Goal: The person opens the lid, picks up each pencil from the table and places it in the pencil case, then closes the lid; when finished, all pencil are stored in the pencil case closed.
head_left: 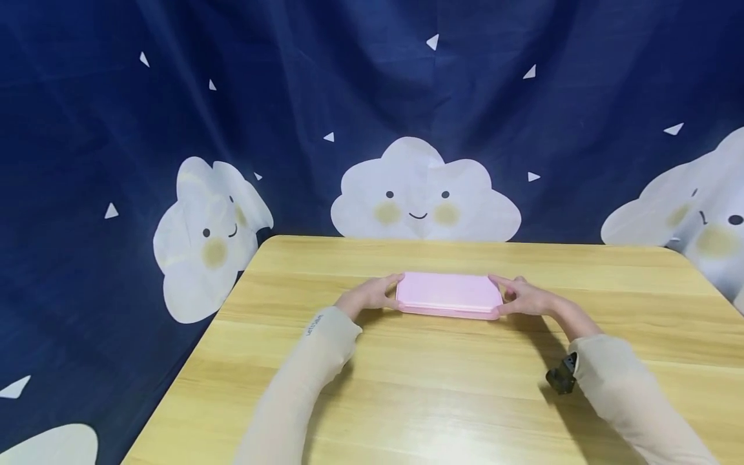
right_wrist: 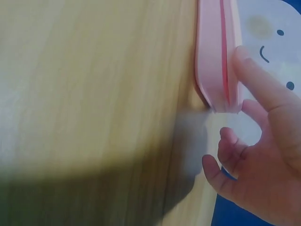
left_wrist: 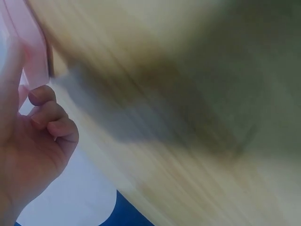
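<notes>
A flat, oblong pink case (head_left: 450, 295) lies toward the far side of the wooden table, its long side facing me. My left hand (head_left: 372, 294) holds its left end between thumb and forefinger. At the opposite end, my right hand (head_left: 526, 299) pinches the corners the same way. In the right wrist view a darker pink seam runs along the side of the case (right_wrist: 214, 56), and the other fingers of the right hand (right_wrist: 263, 160) are bent clear of it. The left wrist view has only one end of the case (left_wrist: 35, 52), beside the left hand (left_wrist: 35, 136).
The light wooden table (head_left: 407, 387) has rounded far corners. Behind it hangs a dark blue curtain (head_left: 372, 77) with smiling white clouds and small white triangles. A small black device (head_left: 562, 376) sits at the right sleeve's cuff.
</notes>
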Tool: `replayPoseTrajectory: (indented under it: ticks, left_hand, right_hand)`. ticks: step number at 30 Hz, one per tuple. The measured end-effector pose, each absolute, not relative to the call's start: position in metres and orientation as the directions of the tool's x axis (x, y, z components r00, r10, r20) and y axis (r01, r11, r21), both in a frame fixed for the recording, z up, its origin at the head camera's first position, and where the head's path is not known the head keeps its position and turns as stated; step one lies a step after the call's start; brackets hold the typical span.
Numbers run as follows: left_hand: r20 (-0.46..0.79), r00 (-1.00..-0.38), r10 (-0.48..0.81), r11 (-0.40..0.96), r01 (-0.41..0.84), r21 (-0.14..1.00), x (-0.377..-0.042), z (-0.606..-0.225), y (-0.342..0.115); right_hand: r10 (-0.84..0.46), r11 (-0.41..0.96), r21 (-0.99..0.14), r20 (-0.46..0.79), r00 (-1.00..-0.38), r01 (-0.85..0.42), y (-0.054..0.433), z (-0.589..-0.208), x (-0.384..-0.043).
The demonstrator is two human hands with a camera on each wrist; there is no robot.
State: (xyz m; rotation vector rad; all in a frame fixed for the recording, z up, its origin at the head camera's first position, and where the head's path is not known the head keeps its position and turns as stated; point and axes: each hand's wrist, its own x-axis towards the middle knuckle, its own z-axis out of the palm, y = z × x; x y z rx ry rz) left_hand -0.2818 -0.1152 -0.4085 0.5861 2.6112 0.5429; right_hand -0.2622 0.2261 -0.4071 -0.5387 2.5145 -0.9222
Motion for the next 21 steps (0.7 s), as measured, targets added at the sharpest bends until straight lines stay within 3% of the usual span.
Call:
replayPoseTrajectory:
  ticks: [6,13,21]
  left_hand:
    - [-0.328,-0.828,0.455,0.837,0.273,0.473,-0.279,-0.408,-0.112]
    - [-0.313,-0.823,0.473,0.822,0.285,0.493,-0.275,-0.408,-0.112]
    - [-0.331,-0.836,0.438,0.868,0.298,0.397,-0.278,-0.403,-0.112]
  right_hand:
    - [-0.49,0.726,-0.65,-0.256,-0.833,-0.227,0.224,-0.402,-0.26]
    - [-0.481,0.797,-0.528,-0.262,-0.837,-0.293,0.218,-0.394,-0.257]
    - [-0.493,0.8,-0.522,-0.293,-0.819,-0.295,0.215,-0.391,-0.261]
